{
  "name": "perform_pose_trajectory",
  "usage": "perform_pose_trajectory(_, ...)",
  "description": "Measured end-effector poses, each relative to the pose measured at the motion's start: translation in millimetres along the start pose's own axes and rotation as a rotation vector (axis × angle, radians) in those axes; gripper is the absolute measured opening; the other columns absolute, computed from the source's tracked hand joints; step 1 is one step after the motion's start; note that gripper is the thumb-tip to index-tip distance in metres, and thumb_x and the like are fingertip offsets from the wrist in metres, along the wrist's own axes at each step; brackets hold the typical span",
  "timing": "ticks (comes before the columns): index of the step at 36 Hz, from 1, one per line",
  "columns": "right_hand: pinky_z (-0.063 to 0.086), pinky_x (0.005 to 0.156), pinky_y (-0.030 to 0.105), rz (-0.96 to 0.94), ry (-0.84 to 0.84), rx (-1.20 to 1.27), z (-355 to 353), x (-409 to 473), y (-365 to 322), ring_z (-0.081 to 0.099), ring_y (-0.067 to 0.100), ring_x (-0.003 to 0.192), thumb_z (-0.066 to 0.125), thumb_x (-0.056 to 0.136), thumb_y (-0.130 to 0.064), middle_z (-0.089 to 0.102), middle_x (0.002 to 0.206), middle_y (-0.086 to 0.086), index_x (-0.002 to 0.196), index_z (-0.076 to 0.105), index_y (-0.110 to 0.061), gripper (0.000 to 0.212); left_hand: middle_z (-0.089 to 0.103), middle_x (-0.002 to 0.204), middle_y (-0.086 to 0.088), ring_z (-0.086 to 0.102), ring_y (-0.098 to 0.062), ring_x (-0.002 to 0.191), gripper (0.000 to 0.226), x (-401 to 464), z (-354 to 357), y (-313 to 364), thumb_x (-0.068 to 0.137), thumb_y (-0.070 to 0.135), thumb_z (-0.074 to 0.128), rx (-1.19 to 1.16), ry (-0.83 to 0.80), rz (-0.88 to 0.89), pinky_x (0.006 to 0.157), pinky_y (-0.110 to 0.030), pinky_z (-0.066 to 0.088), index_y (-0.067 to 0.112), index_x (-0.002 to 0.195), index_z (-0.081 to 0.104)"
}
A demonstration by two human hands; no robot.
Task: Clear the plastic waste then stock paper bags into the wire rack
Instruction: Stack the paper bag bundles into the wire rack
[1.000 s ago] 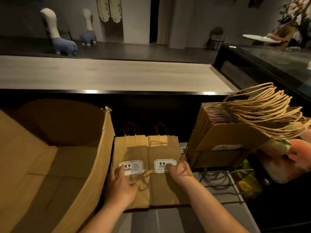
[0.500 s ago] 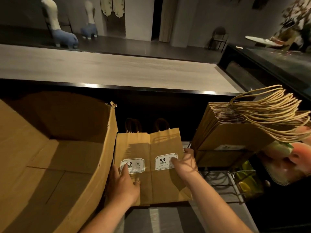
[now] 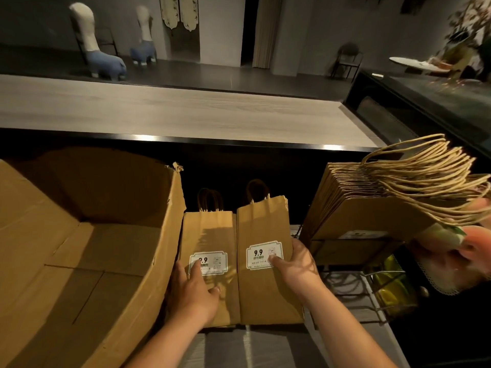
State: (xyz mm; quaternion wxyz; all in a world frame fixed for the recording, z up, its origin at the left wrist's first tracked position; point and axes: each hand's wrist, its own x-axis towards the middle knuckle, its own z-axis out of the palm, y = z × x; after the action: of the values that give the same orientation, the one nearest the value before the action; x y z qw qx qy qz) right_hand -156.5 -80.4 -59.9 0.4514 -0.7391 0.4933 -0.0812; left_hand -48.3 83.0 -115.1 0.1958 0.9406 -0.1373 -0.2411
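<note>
Two stacks of small brown paper bags with "9.9" labels stand side by side in front of me. My left hand (image 3: 192, 296) holds the left stack (image 3: 210, 235), index finger on its label and outer fingers down its left edge. My right hand (image 3: 295, 269) grips the right stack (image 3: 261, 227), thumb on the label and fingers wrapped round the right edge. This stack sits a little higher than the left one. To the right, the wire rack (image 3: 372, 277) holds a row of larger paper bags (image 3: 372, 208) with twisted handles. No plastic waste is in view.
A big open cardboard box (image 3: 87, 248) stands against the left stack. Behind runs a black-edged wooden counter (image 3: 172, 110). Pink and white items (image 3: 457, 251) and a yellow-green thing (image 3: 390, 282) lie at the right, past the rack.
Both stacks have tipped up from the surface toward me, the right one rising higher. My right hand has shifted to its right edge.
</note>
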Motion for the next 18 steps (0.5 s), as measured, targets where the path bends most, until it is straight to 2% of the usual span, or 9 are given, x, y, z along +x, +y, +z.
perform_pose_trajectory(4,0.047,0.086,0.029,-0.002,0.036,-0.034,-3.4,0.2,0.3,0.059,0.022,0.114,0.07,0.089,-0.028,0.062,0.128,0.0,0.137,0.046,-0.019,0.054,-0.023,0.158,-0.004,-0.009,-0.028,0.148,0.078,-5.1,-4.0,7.0,0.093,0.04,0.055,0.001,0.023,-0.004,0.118,-0.046,0.012,0.028,0.153,0.006)
perform_pose_trajectory(8,0.047,0.077,0.026,0.011,0.01,-0.066,-3.9,4.8,1.6,0.06,0.017,0.1,0.069,0.09,-0.026,0.064,0.124,0.002,0.132,0.047,-0.017,0.049,-0.02,0.159,-0.002,-0.017,-0.029,0.146,0.073,-15.1,-10.8,19.6,0.095,0.037,0.051,0.032,0.037,0.064,0.119,-0.047,0.001,0.03,0.153,0.007)
perform_pose_trajectory(10,0.046,0.077,0.025,0.044,0.008,-0.119,-3.3,6.4,-1.1,0.061,0.022,0.106,0.067,0.091,-0.027,0.062,0.127,0.006,0.133,0.046,-0.012,0.049,-0.017,0.16,0.001,-0.02,-0.028,0.146,0.068,-18.6,-13.3,26.7,0.096,0.037,0.051,0.047,0.034,0.086,0.118,-0.048,-0.005,0.034,0.152,0.012)
perform_pose_trajectory(12,0.048,0.083,0.029,0.081,-0.001,-0.175,-0.9,8.7,-1.2,0.059,0.028,0.116,0.066,0.092,-0.029,0.058,0.132,0.01,0.139,0.039,-0.009,0.057,-0.012,0.161,0.004,-0.018,-0.025,0.147,0.065,-19.6,-11.0,33.5,0.095,0.04,0.05,0.098,0.028,0.123,0.118,-0.049,-0.009,0.035,0.15,0.017)
perform_pose_trajectory(16,0.049,0.099,0.04,0.08,-0.047,-0.231,10.8,11.3,2.7,0.051,0.032,0.128,0.069,0.088,-0.035,0.045,0.145,0.009,0.152,0.013,-0.016,0.088,-0.006,0.161,0.005,-0.016,-0.02,0.147,0.066,-20.3,2.0,42.9,0.094,0.042,0.049,0.144,-0.033,0.196,0.116,-0.047,-0.016,0.032,0.151,0.019)
perform_pose_trajectory(18,0.044,0.102,0.039,0.099,-0.063,-0.258,13.6,10.8,3.2,0.045,0.033,0.133,0.068,0.088,-0.039,0.037,0.148,0.01,0.153,0.013,-0.016,0.089,-0.004,0.162,0.004,-0.015,-0.019,0.147,0.065,-21.0,7.9,46.8,0.094,0.038,0.049,0.147,-0.089,0.219,0.117,-0.045,-0.014,0.03,0.152,0.02)
